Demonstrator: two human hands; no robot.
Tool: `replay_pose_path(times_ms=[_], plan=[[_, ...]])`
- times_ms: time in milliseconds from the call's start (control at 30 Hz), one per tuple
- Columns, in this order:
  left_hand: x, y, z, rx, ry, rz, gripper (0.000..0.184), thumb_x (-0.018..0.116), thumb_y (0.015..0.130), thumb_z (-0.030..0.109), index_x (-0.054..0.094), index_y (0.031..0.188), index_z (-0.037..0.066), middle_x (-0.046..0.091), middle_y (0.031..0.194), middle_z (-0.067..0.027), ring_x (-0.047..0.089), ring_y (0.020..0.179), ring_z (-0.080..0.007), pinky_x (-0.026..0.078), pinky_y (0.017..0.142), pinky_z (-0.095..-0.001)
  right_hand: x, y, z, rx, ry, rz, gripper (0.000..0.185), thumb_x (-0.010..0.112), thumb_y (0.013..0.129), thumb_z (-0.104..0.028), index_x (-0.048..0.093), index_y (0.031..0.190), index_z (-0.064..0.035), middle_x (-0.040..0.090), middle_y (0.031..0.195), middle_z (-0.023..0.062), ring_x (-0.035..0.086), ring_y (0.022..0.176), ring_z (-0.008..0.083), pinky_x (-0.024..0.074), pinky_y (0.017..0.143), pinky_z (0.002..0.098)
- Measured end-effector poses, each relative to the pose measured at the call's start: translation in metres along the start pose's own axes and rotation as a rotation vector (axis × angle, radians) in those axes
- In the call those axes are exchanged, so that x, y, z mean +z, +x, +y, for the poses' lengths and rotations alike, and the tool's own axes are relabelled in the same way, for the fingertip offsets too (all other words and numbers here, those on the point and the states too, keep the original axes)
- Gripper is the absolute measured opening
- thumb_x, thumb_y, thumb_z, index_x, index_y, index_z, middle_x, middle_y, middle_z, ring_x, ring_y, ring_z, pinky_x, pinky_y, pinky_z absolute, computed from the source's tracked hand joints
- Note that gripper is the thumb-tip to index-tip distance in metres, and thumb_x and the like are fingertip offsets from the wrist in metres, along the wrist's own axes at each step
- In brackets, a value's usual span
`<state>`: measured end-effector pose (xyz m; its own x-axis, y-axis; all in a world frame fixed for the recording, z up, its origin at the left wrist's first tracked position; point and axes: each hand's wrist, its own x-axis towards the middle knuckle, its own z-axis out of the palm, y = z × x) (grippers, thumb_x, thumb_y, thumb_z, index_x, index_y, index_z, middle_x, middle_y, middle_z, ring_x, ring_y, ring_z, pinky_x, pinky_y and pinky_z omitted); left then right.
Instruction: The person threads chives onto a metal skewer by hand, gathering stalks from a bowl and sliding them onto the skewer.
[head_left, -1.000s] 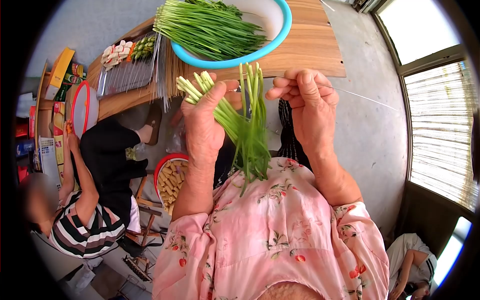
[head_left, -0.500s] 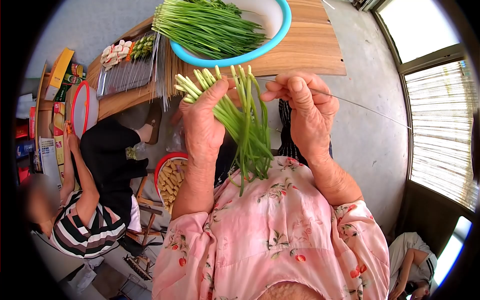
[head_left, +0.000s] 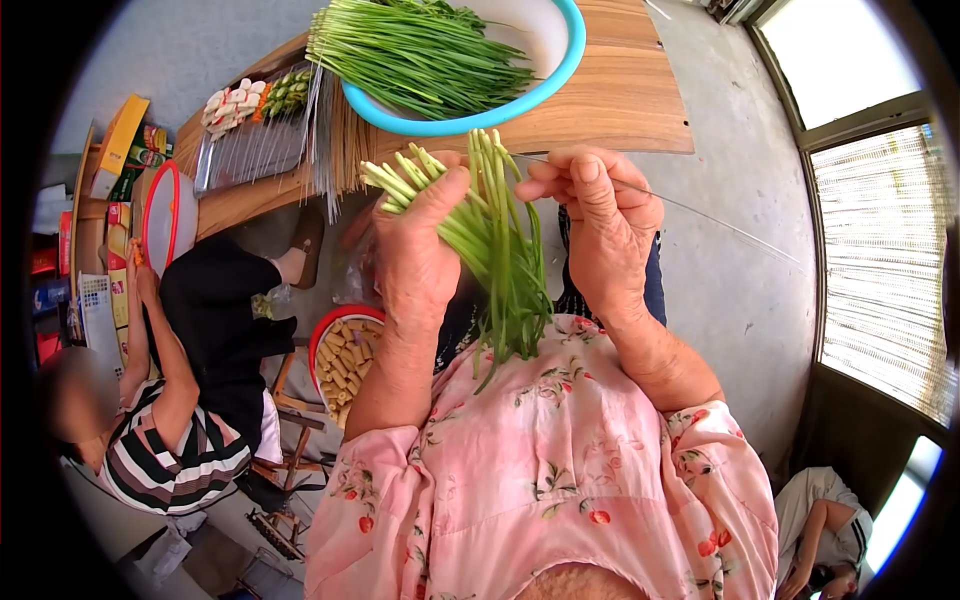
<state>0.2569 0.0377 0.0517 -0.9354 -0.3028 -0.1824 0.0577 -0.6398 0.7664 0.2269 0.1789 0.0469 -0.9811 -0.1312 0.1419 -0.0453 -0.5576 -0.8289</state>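
My left hand (head_left: 415, 245) is closed around a bunch of green stalks (head_left: 480, 240), their pale cut ends pointing up and left and the leafy ends hanging down in front of my shirt. Some stalks stand upright at the fingertips, beside the slanted ones. Between the thumb and fingers of my right hand (head_left: 610, 225), a thin metal skewer (head_left: 715, 218) is pinched. It runs from the upright stalks out to the right; its far end is faint. Whether its tip passes through the stalks is hard to see.
A blue-rimmed basin (head_left: 450, 127) of green stalks stands on the wooden table (head_left: 620, 80). Left of it are loose skewers (head_left: 325, 130) and a tray (head_left: 250, 160) with threaded food. A red-rimmed tub (head_left: 318, 335) holds tan pieces. A person (head_left: 175, 450) sits left, another (head_left: 825, 520) lower right.
Compared with the earlier frames, my left hand has shifted slightly right with the bunch. My right hand has come a little left, closer to the upright stalks, still pinching the skewer.
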Motion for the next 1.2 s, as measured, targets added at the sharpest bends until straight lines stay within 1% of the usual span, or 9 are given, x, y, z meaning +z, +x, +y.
replay_pose_path(times_ms=[67, 200, 267, 400, 500, 600, 700, 1033, 1200], plan=[[-0.009, 0.005, -0.002, -0.029, 0.001, 0.028, 0.019, 0.061, 0.080, 0.000, 0.058, 0.098, -0.005, 0.063, 0.090, -0.0115, 0.062, 0.081, -0.0202, 0.051, 0.074, -0.0322, -0.004, 0.004, -0.001, 0.099, 0.056, 0.037, 0.027, 0.055, 0.091, -0.023, 0.061, 0.093, 0.0037, 0.064, 0.083, 0.0104, 0.064, 0.072, 0.0175, 0.0498, 0.071, 0.0270], [-0.003, 0.003, 0.002, 0.007, -0.023, 0.064, 0.017, 0.061, 0.079, -0.002, 0.058, 0.096, -0.004, 0.063, 0.088, -0.0106, 0.061, 0.080, -0.0195, 0.052, 0.072, -0.0328, -0.007, 0.005, -0.002, 0.135, 0.047, 0.028, 0.029, 0.054, 0.091, -0.026, 0.061, 0.091, 0.0026, 0.065, 0.083, 0.0108, 0.064, 0.071, 0.0173, 0.0494, 0.071, 0.0281], [-0.005, 0.006, 0.000, 0.029, -0.010, 0.127, 0.017, 0.062, 0.078, -0.003, 0.058, 0.095, -0.003, 0.062, 0.087, -0.0098, 0.061, 0.078, -0.0192, 0.053, 0.070, -0.0332, -0.007, 0.004, -0.004, 0.115, 0.041, 0.009, 0.029, 0.055, 0.091, -0.025, 0.062, 0.092, 0.0026, 0.065, 0.083, 0.0105, 0.064, 0.071, 0.0170, 0.0490, 0.070, 0.0276], [-0.002, 0.007, 0.002, 0.034, -0.023, 0.099, 0.019, 0.062, 0.077, -0.007, 0.058, 0.094, -0.001, 0.060, 0.086, -0.0074, 0.061, 0.076, -0.0182, 0.055, 0.068, -0.0332, -0.010, 0.004, -0.003, 0.045, -0.060, -0.027, 0.027, 0.055, 0.090, -0.023, 0.062, 0.092, 0.0031, 0.065, 0.083, 0.0104, 0.064, 0.071, 0.0169, 0.0483, 0.070, 0.0269], [0.001, 0.006, 0.002, 0.044, -0.034, 0.103, 0.019, 0.062, 0.076, -0.007, 0.057, 0.094, 0.000, 0.060, 0.086, -0.0067, 0.061, 0.075, -0.0180, 0.055, 0.067, -0.0331, -0.011, 0.003, -0.003, 0.012, -0.083, -0.064, 0.027, 0.052, 0.092, -0.022, 0.059, 0.093, 0.0042, 0.064, 0.085, 0.0145, 0.064, 0.074, 0.0242, 0.0514, 0.072, 0.0337], [-0.001, 0.007, 0.001, 0.046, -0.043, 0.100, 0.019, 0.062, 0.077, -0.007, 0.057, 0.094, -0.001, 0.060, 0.086, -0.0069, 0.061, 0.075, -0.0184, 0.055, 0.067, -0.0336, -0.012, 0.002, -0.003, 0.000, -0.100, -0.058, 0.026, 0.053, 0.091, -0.022, 0.059, 0.093, 0.0038, 0.064, 0.085, 0.0145, 0.064, 0.074, 0.0243, 0.0517, 0.072, 0.0339], [0.001, 0.006, 0.002, 0.053, -0.043, 0.095, 0.019, 0.061, 0.077, -0.007, 0.057, 0.094, -0.001, 0.060, 0.086, -0.0074, 0.061, 0.076, -0.0189, 0.055, 0.067, -0.0344, -0.008, 0.002, -0.004, -0.005, -0.039, -0.023, 0.024, 0.056, 0.090, -0.019, 0.063, 0.091, 0.0044, 0.065, 0.082, 0.0107, 0.065, 0.070, 0.0170, 0.0489, 0.069, 0.0261], [-0.001, 0.004, 0.000, 0.042, 0.069, 0.000, 0.020, 0.063, 0.077, -0.006, 0.059, 0.097, -0.002, 0.063, 0.093, -0.0088, 0.062, 0.080, -0.0171, 0.051, 0.073, -0.0290, -0.001, 0.001, 0.001, -0.016, -0.013, -0.014, 0.023, 0.056, 0.090, -0.018, 0.062, 0.091, 0.0038, 0.065, 0.081, 0.0112, 0.064, 0.069, 0.0180, 0.0503, 0.067, 0.0265], [0.001, 0.004, -0.001, 0.056, 0.027, 0.012, 0.017, 0.065, 0.077, -0.002, 0.060, 0.093, -0.001, 0.064, 0.088, -0.0085, 0.061, 0.077, -0.0178, 0.051, 0.071, -0.0305, -0.009, 0.011, 0.006, 0.188, 0.263, 0.032, 0.027, 0.051, 0.092, -0.024, 0.059, 0.092, 0.0018, 0.065, 0.084, 0.0133, 0.064, 0.069, 0.0208, 0.0533, 0.068, 0.0316]])
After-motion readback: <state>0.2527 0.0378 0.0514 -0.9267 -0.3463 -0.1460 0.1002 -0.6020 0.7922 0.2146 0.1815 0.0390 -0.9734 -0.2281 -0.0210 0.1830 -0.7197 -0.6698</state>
